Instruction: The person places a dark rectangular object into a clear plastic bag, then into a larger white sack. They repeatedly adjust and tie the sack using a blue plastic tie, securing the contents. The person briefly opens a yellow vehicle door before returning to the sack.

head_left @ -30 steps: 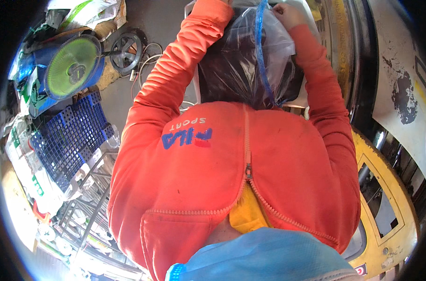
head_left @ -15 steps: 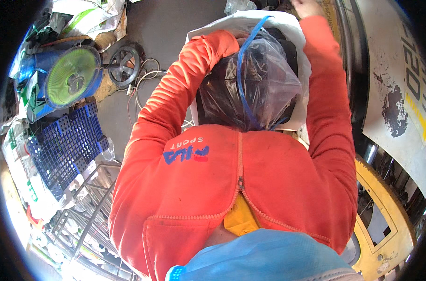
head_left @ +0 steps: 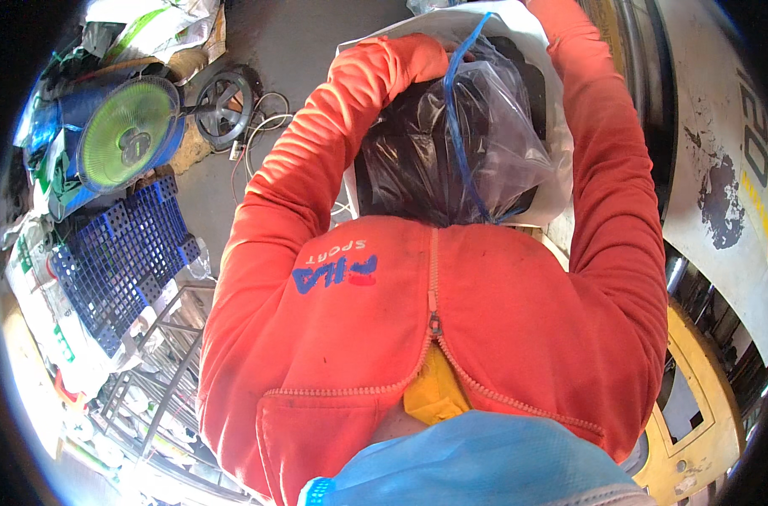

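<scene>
In front of my chest stands a white sack (head_left: 563, 169) with its mouth spread. Dark contents (head_left: 405, 156) show inside it, partly under a clear plastic bag (head_left: 506, 126). A blue strip (head_left: 453, 110) runs down across the clear bag. My left arm in its orange sleeve (head_left: 304, 160) reaches to the sack's far left rim. The left hand lies by the upper end of the blue strip, its fingers hidden by the cuff and plastic. Along the sack's right side stretches my right sleeve (head_left: 607, 126), and the right hand is beyond the top edge.
To the left are a green fan (head_left: 129, 135), a black handwheel (head_left: 225, 108) with loose cables (head_left: 266, 126), a blue plastic grid (head_left: 122, 257) and a metal rack (head_left: 160, 363). A white machine panel (head_left: 713, 160) and a yellow frame (head_left: 700, 405) flank my right.
My left cuff has moved slightly up and right over the sack. My right hand has gone up out of the picture. The clear bag and blue strip have shifted a little rightward.
</scene>
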Tool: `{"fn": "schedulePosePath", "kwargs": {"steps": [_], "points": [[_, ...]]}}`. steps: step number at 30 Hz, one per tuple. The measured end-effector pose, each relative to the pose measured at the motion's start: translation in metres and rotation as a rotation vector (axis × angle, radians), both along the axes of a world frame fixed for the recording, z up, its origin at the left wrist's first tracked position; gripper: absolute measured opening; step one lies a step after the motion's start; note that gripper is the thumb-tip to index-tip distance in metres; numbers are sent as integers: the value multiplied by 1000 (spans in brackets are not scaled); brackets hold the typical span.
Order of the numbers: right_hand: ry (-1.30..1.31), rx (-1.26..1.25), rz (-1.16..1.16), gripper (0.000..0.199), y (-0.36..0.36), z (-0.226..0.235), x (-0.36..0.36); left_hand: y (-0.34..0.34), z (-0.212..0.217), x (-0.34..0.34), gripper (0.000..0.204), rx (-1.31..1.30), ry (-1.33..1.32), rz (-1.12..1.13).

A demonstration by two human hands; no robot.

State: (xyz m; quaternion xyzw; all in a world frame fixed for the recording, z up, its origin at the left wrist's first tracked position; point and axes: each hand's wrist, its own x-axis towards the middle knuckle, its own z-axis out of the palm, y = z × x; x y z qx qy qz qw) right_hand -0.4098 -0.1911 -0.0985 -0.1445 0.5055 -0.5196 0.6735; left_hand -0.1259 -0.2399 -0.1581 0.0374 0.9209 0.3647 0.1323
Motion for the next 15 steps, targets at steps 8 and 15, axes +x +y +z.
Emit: {"fn": "schedulePosePath", "kwargs": {"steps": [8, 15], "points": [[271, 45, -342, 12, 8, 37, 31, -5, 36, -6, 36, 160, -104, 113], [235, 3, -366, 12, 25, 41, 47, -6, 127, -9, 32, 1150, 178, -396]]}}
